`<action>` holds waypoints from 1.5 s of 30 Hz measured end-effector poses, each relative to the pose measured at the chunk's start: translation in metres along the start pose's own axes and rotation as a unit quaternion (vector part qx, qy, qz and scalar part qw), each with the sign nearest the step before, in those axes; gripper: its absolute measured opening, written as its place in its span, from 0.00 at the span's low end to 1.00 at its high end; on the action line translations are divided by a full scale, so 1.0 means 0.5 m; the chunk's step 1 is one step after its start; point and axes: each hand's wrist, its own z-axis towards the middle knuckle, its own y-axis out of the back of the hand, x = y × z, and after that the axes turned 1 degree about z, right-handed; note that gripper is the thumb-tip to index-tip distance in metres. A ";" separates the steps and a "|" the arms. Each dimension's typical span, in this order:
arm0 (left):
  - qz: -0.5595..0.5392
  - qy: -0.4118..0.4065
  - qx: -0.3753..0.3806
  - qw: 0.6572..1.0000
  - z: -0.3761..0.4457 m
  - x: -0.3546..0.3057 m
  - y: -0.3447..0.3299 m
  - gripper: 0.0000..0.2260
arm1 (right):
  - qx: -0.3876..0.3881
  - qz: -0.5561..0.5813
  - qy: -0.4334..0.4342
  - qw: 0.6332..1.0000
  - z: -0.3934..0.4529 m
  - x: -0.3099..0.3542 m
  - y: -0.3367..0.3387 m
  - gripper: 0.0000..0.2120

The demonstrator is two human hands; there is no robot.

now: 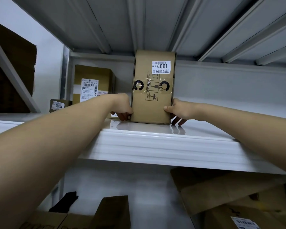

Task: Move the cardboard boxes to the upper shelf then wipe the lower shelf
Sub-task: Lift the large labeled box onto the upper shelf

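White metal shelving is being filled: a tall cardboard box (153,90) marked 4001 is being stood upright on the upper shelf (155,146), near its front edge. It is being clamped low at both sides, left hand (122,108) and right hand (180,109) fingers curled round its edges, seemingly to steady it. More boxes (229,195) are being left on the lower shelf (122,179).

Our arms: both bare along their whole visible length, no sleeves showing.
Our left hand (122,106): no glove, no ring showing.
Our right hand (180,109): no glove, wrist without watch or band.
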 end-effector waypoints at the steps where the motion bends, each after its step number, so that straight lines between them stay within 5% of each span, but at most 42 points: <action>1: -0.001 0.000 0.001 1.000 -0.002 -0.001 -0.001 0.12 | 0.000 0.001 -0.001 1.000 -0.001 -0.001 0.000 0.20; 7: 0.007 0.001 0.000 1.000 -0.025 -0.019 -0.011 0.11 | 0.006 -0.020 -0.004 1.000 -0.007 0.001 0.006 0.19; 15: 0.164 0.011 0.035 0.986 -0.103 -0.042 -0.021 0.09 | 0.031 -0.105 -0.038 0.993 -0.047 0.013 0.021 0.18; 19: 0.147 -0.020 -0.013 0.989 -0.158 -0.054 -0.029 0.09 | 0.015 -0.165 -0.031 0.986 -0.096 0.014 0.028 0.22; 28: 0.096 -0.067 -0.150 0.982 -0.275 -0.098 -0.082 0.17 | -0.115 -0.218 0.042 0.968 -0.266 0.007 0.008 0.16; 37: 0.168 -0.174 -0.389 0.889 -0.347 -0.090 -0.197 0.16 | -0.329 -0.233 0.117 0.908 -0.389 -0.024 -0.090 0.18; 45: 0.183 -0.232 -0.415 0.861 -0.376 -0.032 -0.263 0.26 | -0.402 -0.270 0.146 0.863 -0.437 -0.083 -0.186 0.27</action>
